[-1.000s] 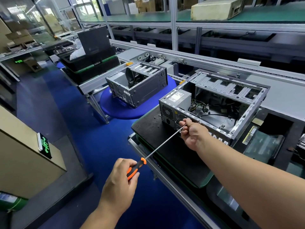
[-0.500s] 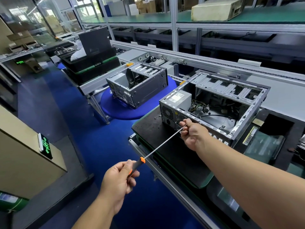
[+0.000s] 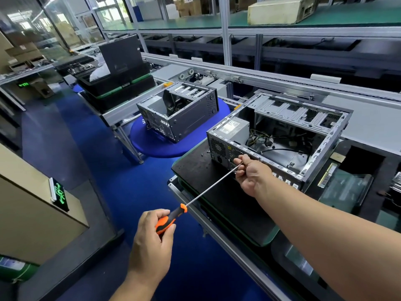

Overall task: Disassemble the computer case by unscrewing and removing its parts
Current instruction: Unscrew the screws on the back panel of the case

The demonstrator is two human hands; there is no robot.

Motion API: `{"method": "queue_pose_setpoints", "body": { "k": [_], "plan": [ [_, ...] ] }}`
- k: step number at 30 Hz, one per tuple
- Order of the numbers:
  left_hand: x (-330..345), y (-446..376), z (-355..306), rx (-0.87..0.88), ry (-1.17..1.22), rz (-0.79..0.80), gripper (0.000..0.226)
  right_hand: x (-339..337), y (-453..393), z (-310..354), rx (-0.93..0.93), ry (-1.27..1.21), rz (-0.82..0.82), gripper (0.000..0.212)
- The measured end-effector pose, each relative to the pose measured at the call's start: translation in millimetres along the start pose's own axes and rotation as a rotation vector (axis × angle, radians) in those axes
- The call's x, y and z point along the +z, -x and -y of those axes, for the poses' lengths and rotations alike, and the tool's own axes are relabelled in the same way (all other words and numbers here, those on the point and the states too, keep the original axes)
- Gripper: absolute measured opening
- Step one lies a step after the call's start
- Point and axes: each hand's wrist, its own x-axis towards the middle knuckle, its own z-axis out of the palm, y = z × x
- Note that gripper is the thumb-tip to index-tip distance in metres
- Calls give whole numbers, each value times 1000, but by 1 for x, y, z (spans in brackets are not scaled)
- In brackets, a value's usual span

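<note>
An open computer case (image 3: 282, 135), a boxy shell of dull grey sheet metal with its side panel off, lies on a matte black mat (image 3: 195, 168) on the bench (image 3: 238, 253) at the right of the scene. Inside it sit a pale rectangular power supply (image 3: 235, 129) with a printed label in the near left corner, loose black and yellow cables (image 3: 260, 140), and stamped drive bays along the far wall. Its near left face is perforated with a round fan grille.

A long screwdriver (image 3: 208, 187) with a thin bright steel shaft and a rubbery orange-and-black handle slants from near left up to the case's rear face. The left hand (image 3: 152, 242) is wrapped around the handle, fingers curled. The right hand (image 3: 251, 174) pinches the shaft close to the tip, right against the perforated panel; the tip itself is hidden by the fingers.

Farther left, a second grey case (image 3: 178, 118), also open, rests on a round blue pad (image 3: 152, 144). Beyond it stand stacked black trays (image 3: 117, 88) with green edges. The floor is glossy blue.
</note>
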Motion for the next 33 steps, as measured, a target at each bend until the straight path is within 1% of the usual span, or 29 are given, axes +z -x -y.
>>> {"method": "queue_pose_setpoints", "body": {
  "k": [1,3,5,7,9,10,11,12,14,15,16,17,19,20,21,23,24,26,27,29,30,31,32,33],
  "plan": [
    [1,2,1,26,-9,-9,40,0,0,0,-1,1,-2,20],
    [1,1,2,-48,47,-9,32,-1,-1,0,-2,4,-4,20],
    [1,0,4,-128,132,13,19,-1,-2,0,-2,3,-4,20],
    [-1,0,5,-141,189,37,9,-1,-3,-1,-6,5,-3,20],
    [-1,0,7,-163,261,60,14,-1,-4,-1,-9,3,1,21],
    [-1,0,6,-209,319,79,17,-1,-5,-1,-10,3,3,21],
    [0,-2,4,-294,403,105,21,-1,-5,-1,-9,5,5,21],
    [1,-4,2,-426,510,135,27,-1,-5,-1,-9,7,6,21],
    [0,-10,-1,-780,718,203,39,-1,-5,-1,-9,8,3,21],
    [0,-11,0,-925,788,243,44,-1,-5,-1,-10,8,1,21],
    [-1,-12,2,-1009,828,282,47,-1,-5,-2,-10,9,-1,22],
    [-2,-12,3,-1041,834,309,48,-1,-4,-2,-10,9,-4,22],
    [-1,-11,1,-981,771,294,48,-1,-4,-2,-13,5,-7,22],
    [1,-10,-1,-903,718,262,46,-1,-4,-2,-14,3,-8,22],
    [1,-10,-3,-798,665,230,41,-1,-3,-2,-13,2,-7,22],
    [0,-7,-6,-550,493,180,20,0,-3,-1,-11,-1,-6,22],
    [-1,-6,-6,-420,354,159,20,0,-2,-1,-10,-4,-5,22],
    [-3,-2,-3,-145,59,126,39,0,-2,-1,-6,-8,-4,22],
    [-4,-1,-3,-22,-27,113,44,0,-1,0,-4,-11,-4,22],
    [-3,2,-2,169,-102,97,44,0,-1,0,0,-13,-3,22],
    [-2,2,1,219,-112,80,42,0,0,1,2,-13,-3,21],
    [-2,2,2,233,-107,66,40,1,1,1,2,-14,-3,21],
    [-3,2,3,212,-94,56,36,1,1,1,1,-15,-3,21],
    [-4,3,2,154,-70,58,33,1,1,1,0,-16,-3,21]
  ]
}}
